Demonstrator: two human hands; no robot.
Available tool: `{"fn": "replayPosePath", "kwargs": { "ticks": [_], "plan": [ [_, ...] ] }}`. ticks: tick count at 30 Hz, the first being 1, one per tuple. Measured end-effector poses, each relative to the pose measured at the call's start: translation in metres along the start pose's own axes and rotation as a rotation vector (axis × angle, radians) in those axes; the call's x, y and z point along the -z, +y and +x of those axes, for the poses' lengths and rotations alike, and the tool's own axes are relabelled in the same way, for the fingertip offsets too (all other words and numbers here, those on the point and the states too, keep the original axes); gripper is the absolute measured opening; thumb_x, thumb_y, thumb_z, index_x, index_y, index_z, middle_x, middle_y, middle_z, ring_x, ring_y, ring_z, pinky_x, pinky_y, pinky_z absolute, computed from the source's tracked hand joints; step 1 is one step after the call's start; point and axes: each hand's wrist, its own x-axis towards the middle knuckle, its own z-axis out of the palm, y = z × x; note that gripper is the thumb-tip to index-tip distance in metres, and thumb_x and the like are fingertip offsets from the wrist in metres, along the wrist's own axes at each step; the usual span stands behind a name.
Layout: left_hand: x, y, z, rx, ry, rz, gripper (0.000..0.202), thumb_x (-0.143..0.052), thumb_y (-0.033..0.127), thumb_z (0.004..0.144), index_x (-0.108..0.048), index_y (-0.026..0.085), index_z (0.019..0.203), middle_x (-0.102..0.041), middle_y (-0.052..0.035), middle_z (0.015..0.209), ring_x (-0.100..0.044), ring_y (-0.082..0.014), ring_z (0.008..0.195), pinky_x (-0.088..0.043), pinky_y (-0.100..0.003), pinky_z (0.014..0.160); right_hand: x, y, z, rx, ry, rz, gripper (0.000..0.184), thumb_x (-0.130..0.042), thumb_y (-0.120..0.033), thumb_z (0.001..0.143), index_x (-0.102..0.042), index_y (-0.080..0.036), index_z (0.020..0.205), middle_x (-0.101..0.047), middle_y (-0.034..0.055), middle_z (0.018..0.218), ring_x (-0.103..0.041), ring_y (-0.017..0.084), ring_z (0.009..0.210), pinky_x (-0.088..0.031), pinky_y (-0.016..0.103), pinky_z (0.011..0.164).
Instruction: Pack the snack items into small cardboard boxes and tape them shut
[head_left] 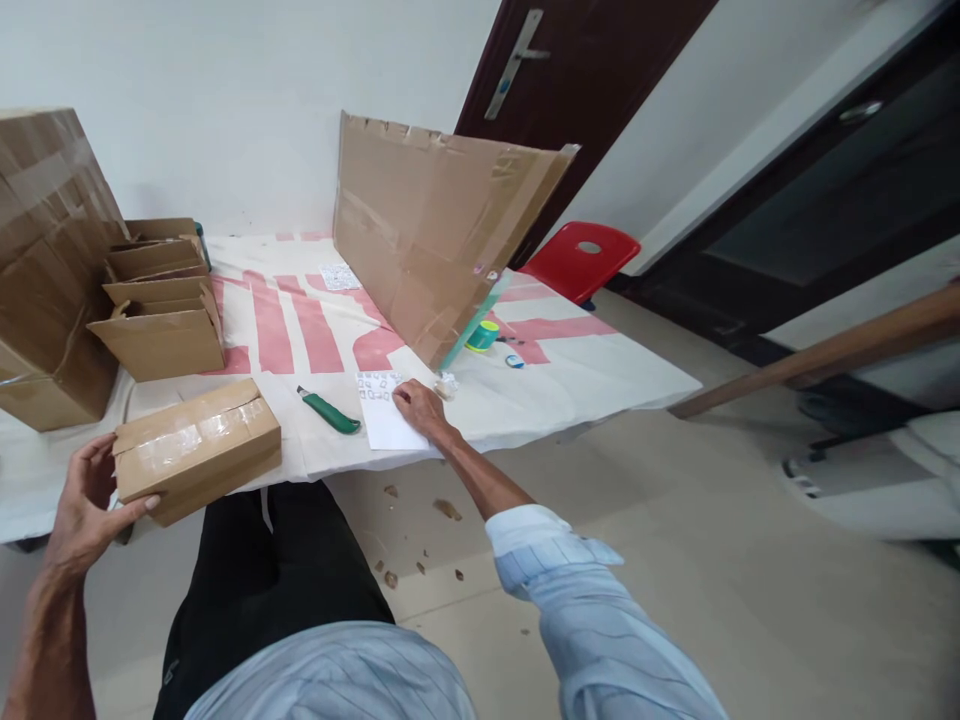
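My left hand [88, 505] grips the left end of a closed cardboard box [202, 445], thumb on the near side and fingers at the far corner. Clear tape shines along the box's top; the box lies at the table's front edge. My right hand [421, 408] is closed, its fingertips pinched at the upper right part of a white sticker sheet [394, 432]. Small printed squares fill the sheet's upper rows, and the lower part is blank. Whether a sticker is between the fingertips is hidden. A green utility knife [330, 411] lies between box and sheet, its tip pointing away.
A large cardboard panel [442, 230] stands upright behind the sheet. Beside it are a green tape roll [482, 336] and crumpled paper [447, 385]. Open small boxes [169, 335] and a big carton [52, 260] stand left. Another printed sheet [340, 277] lies further back. A red chair [581, 262] is behind.
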Motion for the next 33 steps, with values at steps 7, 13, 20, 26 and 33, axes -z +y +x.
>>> {"fn": "replayPosePath", "kwargs": {
  "ticks": [7, 13, 20, 26, 33],
  "plan": [
    [-0.001, 0.003, -0.001, 0.004, -0.005, 0.026, 0.106, -0.107, 0.046, 0.051, -0.05, 0.028, 0.139, -0.057, -0.0152, 0.156, -0.053, -0.0379, 0.148, -0.052, -0.055, 0.12, -0.001, -0.002, 0.001, -0.043, 0.038, 0.048, 0.011, -0.058, -0.026, 0.085, -0.066, -0.024, 0.077, -0.071, 0.0061, 0.088, -0.062, 0.022, 0.083, -0.049, 0.032, 0.079],
    [-0.002, 0.005, -0.003, 0.019, -0.012, 0.033, 0.11, -0.108, 0.043, 0.048, -0.05, 0.028, 0.14, -0.057, -0.0161, 0.157, -0.053, -0.0404, 0.149, -0.054, -0.053, 0.118, -0.005, 0.0, -0.005, -0.136, 0.1, 0.106, 0.01, -0.063, -0.034, 0.082, -0.061, -0.024, 0.08, -0.069, 0.0036, 0.083, -0.06, 0.02, 0.074, -0.05, 0.033, 0.075],
    [-0.004, 0.034, -0.013, -0.116, 0.076, 0.375, 0.113, -0.101, 0.057, 0.053, -0.048, 0.03, 0.15, -0.048, -0.0183, 0.164, -0.045, -0.0498, 0.154, -0.052, -0.071, 0.113, -0.006, 0.01, -0.005, -0.186, 0.135, 0.172, 0.015, -0.055, -0.03, 0.085, -0.066, -0.022, 0.091, -0.071, 0.0047, 0.083, -0.064, 0.022, 0.078, -0.053, 0.033, 0.077],
    [-0.056, 0.091, -0.019, -0.516, 0.085, 0.741, 0.077, -0.087, 0.052, 0.082, -0.056, 0.029, 0.149, -0.055, -0.0157, 0.157, -0.046, -0.049, 0.152, -0.032, -0.075, 0.126, -0.005, 0.014, 0.01, -0.183, 0.122, 0.161, 0.022, -0.055, -0.024, 0.083, -0.074, -0.018, 0.092, -0.074, 0.0091, 0.093, -0.066, 0.023, 0.086, -0.054, 0.035, 0.086],
    [-0.084, 0.083, 0.002, -0.476, -0.084, 0.891, 0.028, -0.077, 0.034, 0.09, -0.071, 0.031, 0.117, -0.071, -0.0113, 0.135, -0.056, -0.0473, 0.141, -0.038, -0.072, 0.118, -0.006, 0.014, 0.022, -0.161, 0.081, 0.146, 0.017, -0.06, -0.021, 0.079, -0.077, -0.019, 0.081, -0.073, 0.0072, 0.088, -0.066, 0.023, 0.084, -0.054, 0.036, 0.086]
  ]
}}
